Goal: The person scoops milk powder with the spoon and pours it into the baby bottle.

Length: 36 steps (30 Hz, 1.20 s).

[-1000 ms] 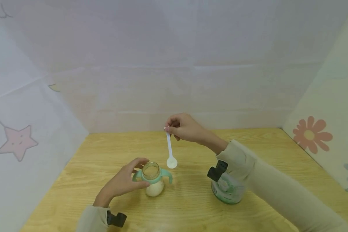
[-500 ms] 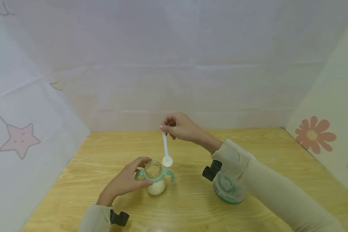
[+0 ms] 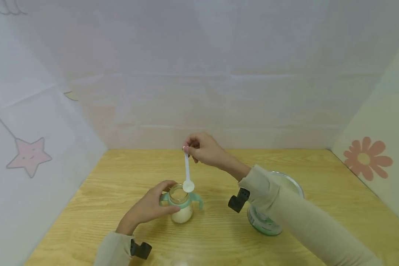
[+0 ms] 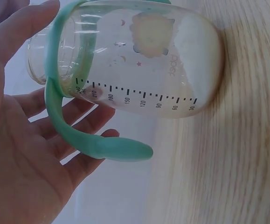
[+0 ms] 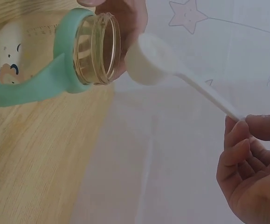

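My right hand pinches the handle end of a white measuring scoop. Its bowl, filled with white powder in the right wrist view, hangs just above the mouth of a baby bottle. That bottle stands upright and uncapped, with a mint-green ring and two handles. Fingers and thumb of my left hand hold the bottle around its neck. White powder lies in the bottom, slanted, near the lowest marks of the scale.
A clear-rimmed, green-patterned tub stands on the right, partly hidden under the right sleeve. The wooden table is enclosed by pale cloth walls, one with a star print.
My right hand has moved slightly left, bringing the scoop from beside the bottle to over its mouth. More of the tub's rim shows behind the sleeve. My left hand keeps its hold.
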### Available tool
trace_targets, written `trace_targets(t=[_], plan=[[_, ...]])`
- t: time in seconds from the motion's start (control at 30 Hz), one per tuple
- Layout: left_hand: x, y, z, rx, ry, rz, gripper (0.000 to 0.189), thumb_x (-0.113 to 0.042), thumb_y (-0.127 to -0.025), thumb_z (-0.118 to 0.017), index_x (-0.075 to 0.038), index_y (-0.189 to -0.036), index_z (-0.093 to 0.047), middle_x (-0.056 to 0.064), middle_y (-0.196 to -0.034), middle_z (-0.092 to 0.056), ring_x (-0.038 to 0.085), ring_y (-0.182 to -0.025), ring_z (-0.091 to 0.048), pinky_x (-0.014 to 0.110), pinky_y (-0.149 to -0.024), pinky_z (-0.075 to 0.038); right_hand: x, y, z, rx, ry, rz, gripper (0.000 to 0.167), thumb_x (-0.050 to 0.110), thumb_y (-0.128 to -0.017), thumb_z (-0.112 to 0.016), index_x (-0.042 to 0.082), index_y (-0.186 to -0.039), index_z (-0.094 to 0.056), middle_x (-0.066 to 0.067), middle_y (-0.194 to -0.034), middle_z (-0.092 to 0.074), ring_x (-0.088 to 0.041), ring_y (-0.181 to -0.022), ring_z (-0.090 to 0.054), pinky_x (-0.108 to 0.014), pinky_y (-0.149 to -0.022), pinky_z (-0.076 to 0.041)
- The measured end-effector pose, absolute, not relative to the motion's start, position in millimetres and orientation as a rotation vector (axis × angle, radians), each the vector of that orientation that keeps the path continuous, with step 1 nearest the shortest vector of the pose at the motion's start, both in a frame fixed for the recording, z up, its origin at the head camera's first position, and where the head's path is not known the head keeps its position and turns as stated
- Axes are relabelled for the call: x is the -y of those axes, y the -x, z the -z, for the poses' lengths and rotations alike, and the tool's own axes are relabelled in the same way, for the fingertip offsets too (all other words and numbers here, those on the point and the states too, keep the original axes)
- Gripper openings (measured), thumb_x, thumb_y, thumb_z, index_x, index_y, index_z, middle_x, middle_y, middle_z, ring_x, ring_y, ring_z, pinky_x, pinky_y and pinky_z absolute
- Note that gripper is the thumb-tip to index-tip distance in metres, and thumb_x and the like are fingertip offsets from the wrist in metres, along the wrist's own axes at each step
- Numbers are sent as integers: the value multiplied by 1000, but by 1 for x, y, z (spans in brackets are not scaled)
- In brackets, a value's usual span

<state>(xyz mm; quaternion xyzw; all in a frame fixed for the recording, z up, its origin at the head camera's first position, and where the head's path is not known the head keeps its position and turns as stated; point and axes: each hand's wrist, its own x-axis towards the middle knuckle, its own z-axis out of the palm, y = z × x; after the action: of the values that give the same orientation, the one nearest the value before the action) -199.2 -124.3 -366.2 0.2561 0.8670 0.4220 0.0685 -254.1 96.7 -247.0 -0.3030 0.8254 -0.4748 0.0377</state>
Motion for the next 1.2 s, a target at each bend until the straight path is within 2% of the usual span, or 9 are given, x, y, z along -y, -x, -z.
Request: trace_targets(t=[0.17,0.27,0.5,0.73,1.0,1.2], plan=[[121,198,368,-2611,-779,-1255,71,-37,-85,-71,-2,-139,-41,15,-132,-53,34,-117,-51,56,-94,-44,-95,253,252,-2541,908,1490,11,6,-96,-53,-2,-94,-61,-17,-79,-62,-14,-55,-50,-30,-55,-49],[121,198,368,-2613,-778,-1264,70,-37,-85,-71,-4,-139,-42,13,-133,-52,32,-118,-52,56,-96,-43,-93,253,254,-2551,903,1498,12,6,-97,-53,-2,-95,-61,-22,-83,-62,-16,-56,-51,-28,-55,-48],[120,197,367,-2605,-785,-1280,67,-36,-84,-72,-8,-138,-44,10,-133,-53,30,-118,-52,54,-97,-43,-89,251,256,-2568,916,1524,11,6,-96,-54,-2,-95,-61,-17,-81,-62,-25,-60,-54,-25,-53,-46],[121,196,365,-2613,-747,-1270,69,-37,-84,-72,-8,-139,-43,9,-134,-52,30,-119,-52,54,-97,-43,-87,247,259,-2586,975,1534,9,5,-95,-55,-2,-95,-61,-13,-80,-63,-12,-58,-55,-24,-54,-49],[124,196,366,-2600,-772,-1295,68,-36,-85,-71,-7,-139,-42,9,-131,-54,28,-116,-54,52,-96,-45,-84,241,268,-2596,1101,1523,7,3,-94,-58,-3,-95,-62,-13,-81,-64,-10,-61,-60,-25,-56,-53],[125,195,367,-2601,-785,-1296,66,-36,-84,-72,-9,-138,-43,8,-132,-54,27,-117,-53,53,-97,-44,-84,234,274,-2608,1169,1514,4,2,-92,-60,0,-91,-62,-10,-79,-65,-8,-61,-60,-24,-55,-53]])
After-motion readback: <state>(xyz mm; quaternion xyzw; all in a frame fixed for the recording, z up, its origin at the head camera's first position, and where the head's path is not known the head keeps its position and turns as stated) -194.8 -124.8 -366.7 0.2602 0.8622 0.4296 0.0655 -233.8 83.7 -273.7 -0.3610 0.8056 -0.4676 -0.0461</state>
